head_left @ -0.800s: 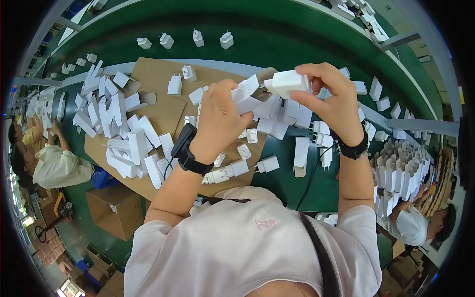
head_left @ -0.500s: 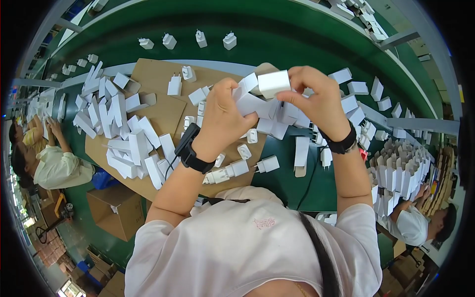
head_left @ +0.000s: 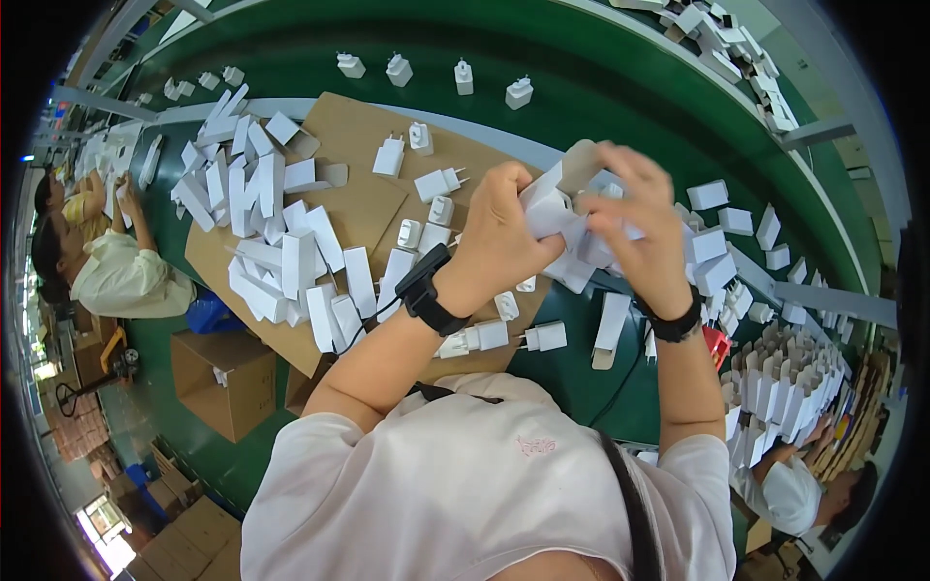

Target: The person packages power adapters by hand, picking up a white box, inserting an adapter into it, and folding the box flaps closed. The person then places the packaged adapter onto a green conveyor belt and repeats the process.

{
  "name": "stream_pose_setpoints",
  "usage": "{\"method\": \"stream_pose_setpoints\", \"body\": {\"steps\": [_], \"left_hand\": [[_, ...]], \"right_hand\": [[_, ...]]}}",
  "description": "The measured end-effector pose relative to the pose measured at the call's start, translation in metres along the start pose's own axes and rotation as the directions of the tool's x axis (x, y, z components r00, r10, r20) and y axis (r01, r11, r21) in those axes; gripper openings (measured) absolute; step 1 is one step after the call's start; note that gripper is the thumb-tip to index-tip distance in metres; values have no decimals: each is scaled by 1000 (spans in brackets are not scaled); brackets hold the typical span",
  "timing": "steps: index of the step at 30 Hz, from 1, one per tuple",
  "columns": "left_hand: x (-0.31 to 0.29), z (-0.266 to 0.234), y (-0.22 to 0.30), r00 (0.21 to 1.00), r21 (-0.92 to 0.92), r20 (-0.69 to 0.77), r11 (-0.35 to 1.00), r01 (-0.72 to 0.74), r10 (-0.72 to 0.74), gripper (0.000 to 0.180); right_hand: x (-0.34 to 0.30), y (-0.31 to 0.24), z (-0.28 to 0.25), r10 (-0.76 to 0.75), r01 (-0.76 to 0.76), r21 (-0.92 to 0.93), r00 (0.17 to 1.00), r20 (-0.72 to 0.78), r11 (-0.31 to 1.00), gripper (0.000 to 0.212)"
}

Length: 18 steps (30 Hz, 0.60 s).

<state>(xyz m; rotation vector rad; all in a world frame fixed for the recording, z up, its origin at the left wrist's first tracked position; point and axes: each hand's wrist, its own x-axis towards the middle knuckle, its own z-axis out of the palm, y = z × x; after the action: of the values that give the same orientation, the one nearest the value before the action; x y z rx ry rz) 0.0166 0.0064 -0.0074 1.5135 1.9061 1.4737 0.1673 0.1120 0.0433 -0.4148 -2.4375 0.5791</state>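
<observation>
One white box (head_left: pixel 545 198) sits pinched between thumb and fingers of the left hand (head_left: pixel 499 232) above the bench (head_left: pixel 576 368), its flapped end slanting forward and rightward, toward the right hand (head_left: pixel 639 228), whose blurred, curled fingers' grip I cannot tell.

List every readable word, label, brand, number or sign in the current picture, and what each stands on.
None can be read.
Shirt: a small pink marking on the chest, too small and stylised to make out.
Chargers: any print is too small to read.
White boxes: no legible print shows.
</observation>
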Motion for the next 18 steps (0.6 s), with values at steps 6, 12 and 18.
{"method": "stream_pose_setpoints", "body": {"steps": [6, 12, 18], "left_hand": [[13, 6, -7, 995, -115, 39, 990, -82, 87, 69], [46, -104, -105, 981, 538, -160, 823, 182, -112, 46], [33, -199, -232, 962, 896, -136, 384, 221, -235, 51]], "right_hand": [[10, 9, 22, 445, -468, 719, 862, 243, 514, 80], [8, 181, 1, 789, -788, 452, 562, 250, 418, 71], [-19, 310, -15, 855, -849, -176, 515, -61, 499, 76]]}}
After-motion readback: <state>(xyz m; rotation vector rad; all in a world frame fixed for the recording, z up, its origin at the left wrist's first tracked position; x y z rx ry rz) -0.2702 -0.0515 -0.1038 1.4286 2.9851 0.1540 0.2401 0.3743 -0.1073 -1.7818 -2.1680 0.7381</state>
